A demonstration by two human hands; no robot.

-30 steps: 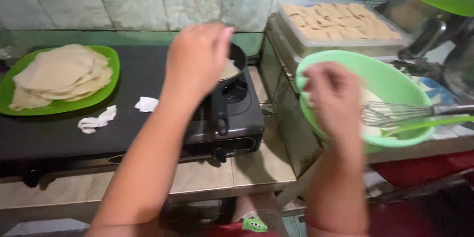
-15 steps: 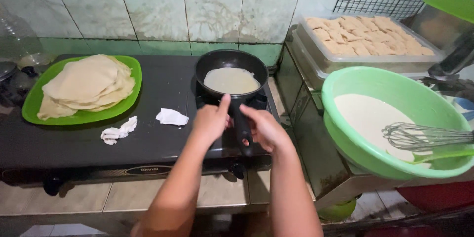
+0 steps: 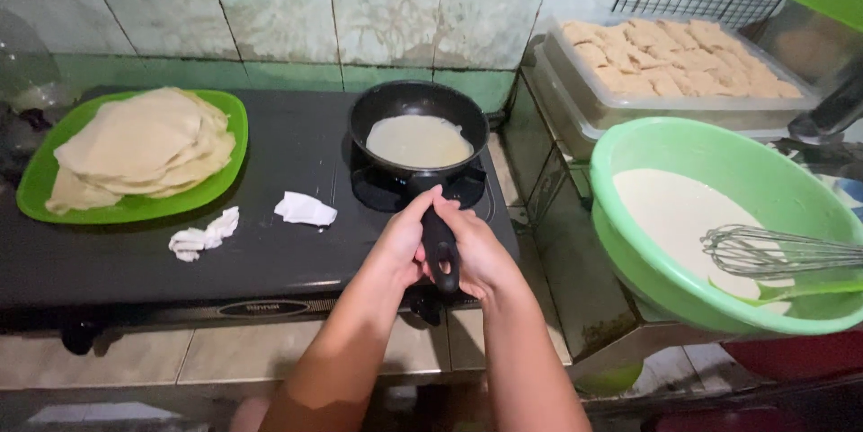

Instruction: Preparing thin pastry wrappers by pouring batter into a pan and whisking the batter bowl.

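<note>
Both hands on the pan handle. Left hand wraps it from 9 o'clock, right hand from 3 o'clock, fingers curled shut around the black grip on both sides. We can't tell which hand carries more load.

Key relation: the frying pan sits at 12 o'clock from the hands, handle long axis running 12-to-6, straight back toward us. The hands sit about equally close, at the handle's near end.

Pan rests on the right burner of the black stove. Inside it: a thin pale round crepe, covering most of the base.

Containers:
- Green plate at 10 o'clock, on the stove's left side, holding a stack of cooked crepes.
- Green bowl at 3 o'clock, holding pale batter, with a wire whisk lying in it, handle toward 3.
- Clear tray at 1 o'clock, full of tan rolled pieces.

Two crumpled white paper scraps lie on the stove between plate and pan.
</note>
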